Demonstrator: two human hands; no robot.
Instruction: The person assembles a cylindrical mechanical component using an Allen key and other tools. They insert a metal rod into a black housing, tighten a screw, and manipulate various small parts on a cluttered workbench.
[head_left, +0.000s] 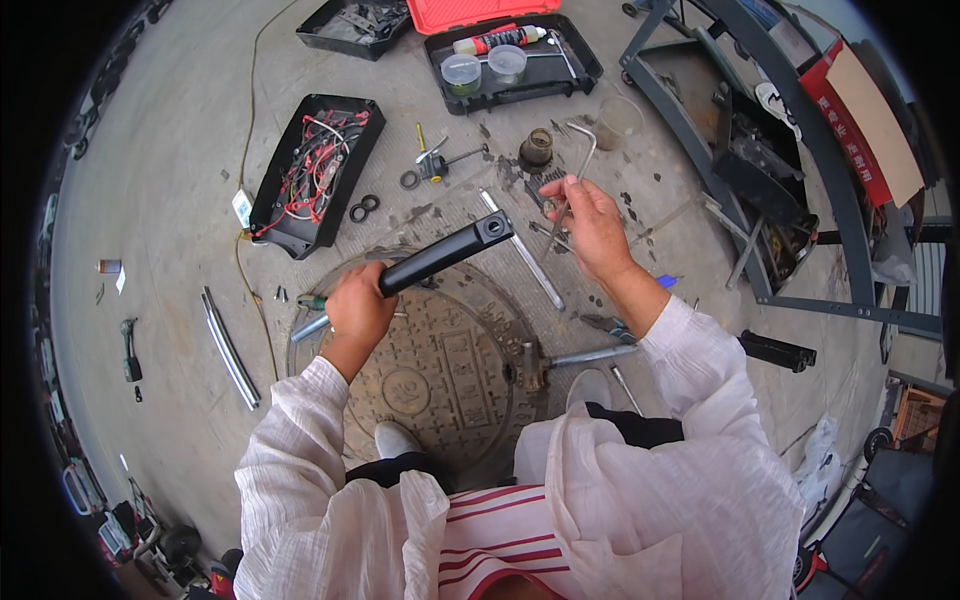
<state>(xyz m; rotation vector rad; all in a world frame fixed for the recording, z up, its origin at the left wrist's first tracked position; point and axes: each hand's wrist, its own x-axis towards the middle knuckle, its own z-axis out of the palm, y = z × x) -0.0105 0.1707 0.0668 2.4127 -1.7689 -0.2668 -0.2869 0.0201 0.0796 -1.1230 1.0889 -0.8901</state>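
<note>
My left hand [362, 303] is wrapped round a black tube with a silver rod, which looks like a shock absorber [445, 252]. Its holed black end points up and right, and the silver rod [311, 327] comes out below my fist. Beside that fist shows a green handle [312, 301]; whether I grip it too, I cannot tell. My right hand [590, 222] is closed on a long L-shaped hex key [586, 148], bent end up. A small part [549, 206] is at its fingertips, too small to name. A silver rod [522, 250] lies on the floor between my hands.
Under my left hand is a round metal manhole cover [420, 370]. A black tray of red wires [320, 165] and an open toolbox [510, 75] stand ahead. Near a brown cup-shaped part [536, 150] lie black rings [364, 208]. A grey metal rack [740, 180] is at right.
</note>
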